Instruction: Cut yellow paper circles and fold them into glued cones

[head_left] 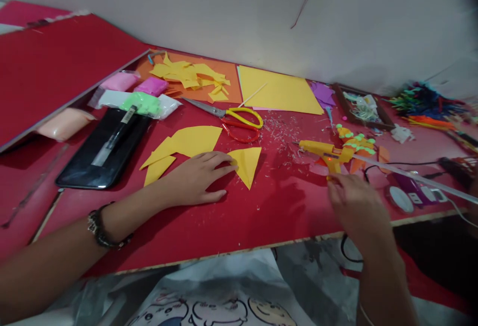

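My left hand lies flat on the red table, fingers stretched out, its fingertips touching a folded yellow paper triangle. More yellow paper cut-outs lie just behind that hand. My right hand reaches toward the handle of a yellow glue gun standing on the table; its fingers are blurred and partly curled, touching or nearly touching the handle's base. A glue stick juts out from the gun's back to the right.
Yellow-handled scissors lie behind the triangle. A black tray with a pen, bags of coloured clay, yellow scraps on orange paper, a yellow sheet, pipe cleaners and a red board surround the area.
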